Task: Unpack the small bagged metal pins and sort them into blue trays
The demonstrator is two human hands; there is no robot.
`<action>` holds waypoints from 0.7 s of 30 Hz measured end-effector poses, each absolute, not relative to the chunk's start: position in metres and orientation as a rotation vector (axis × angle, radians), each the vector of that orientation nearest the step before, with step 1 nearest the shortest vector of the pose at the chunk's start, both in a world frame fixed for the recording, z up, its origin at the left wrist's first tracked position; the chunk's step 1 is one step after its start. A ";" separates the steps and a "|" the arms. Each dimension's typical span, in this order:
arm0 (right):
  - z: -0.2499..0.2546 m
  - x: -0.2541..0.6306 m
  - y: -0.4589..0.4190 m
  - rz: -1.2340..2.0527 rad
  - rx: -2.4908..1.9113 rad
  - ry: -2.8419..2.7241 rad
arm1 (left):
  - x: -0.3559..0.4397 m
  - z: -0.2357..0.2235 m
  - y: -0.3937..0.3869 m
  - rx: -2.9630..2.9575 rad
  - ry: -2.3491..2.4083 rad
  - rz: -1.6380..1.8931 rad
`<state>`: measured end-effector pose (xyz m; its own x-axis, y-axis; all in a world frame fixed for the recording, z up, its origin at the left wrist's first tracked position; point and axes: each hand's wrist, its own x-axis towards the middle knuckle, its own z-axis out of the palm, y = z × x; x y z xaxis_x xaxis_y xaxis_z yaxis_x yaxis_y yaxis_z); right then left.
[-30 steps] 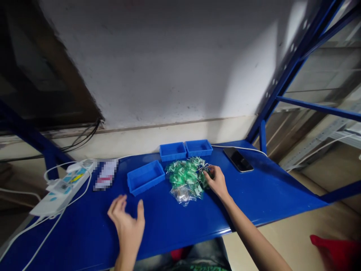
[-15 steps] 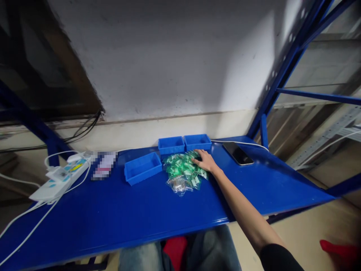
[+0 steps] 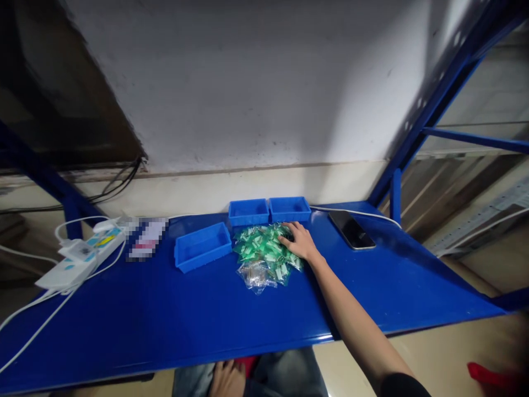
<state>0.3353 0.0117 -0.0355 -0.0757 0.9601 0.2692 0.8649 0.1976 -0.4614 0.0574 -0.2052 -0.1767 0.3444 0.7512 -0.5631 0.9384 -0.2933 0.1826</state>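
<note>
A heap of small clear plastic packets with green and white contents [image 3: 260, 245] lies in the middle of the blue table. At its near side sits a clear packet with brownish contents [image 3: 256, 274]. My right hand [image 3: 301, 242] rests on the heap's right side, thumb apart from the fingers; its fingertips are partly lost among the packets, and no packet is lifted. Down at my lap, below the table's front edge, my left hand [image 3: 228, 380] lies with its back up and fingers stretched out, holding nothing visible.
Two blue bins [image 3: 248, 212] stand side by side behind the heap; a third blue bin [image 3: 202, 251] sits at an angle to its left. A black phone [image 3: 352, 230] lies on the right. On the left are a white power strip [image 3: 78, 264] with cables and a blurred-out item [image 3: 147, 240].
My left hand has come into view at my lap. My right hand stays on the heap, its fingers slightly shifted. The camera view has moved a little.
</note>
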 end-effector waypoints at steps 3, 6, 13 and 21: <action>-0.038 0.336 0.015 0.260 -1.703 -1.955 | 0.063 -0.180 -0.206 2.133 1.544 -0.492; -0.039 0.338 0.018 0.293 -1.683 -1.982 | 0.074 -0.180 -0.217 2.104 1.532 -0.460; -0.034 0.340 0.014 0.356 -1.600 -2.014 | 0.094 -0.148 -0.240 2.190 1.367 -0.533; -0.031 0.333 0.031 0.231 -1.619 -2.066 | 0.060 0.002 -0.198 2.052 1.278 0.147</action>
<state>0.3330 0.0311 -0.0307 -0.1666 0.9454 0.2801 0.8604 0.2781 -0.4271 0.0597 -0.1979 0.0019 0.5058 0.8233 -0.2577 0.7435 -0.2645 0.6142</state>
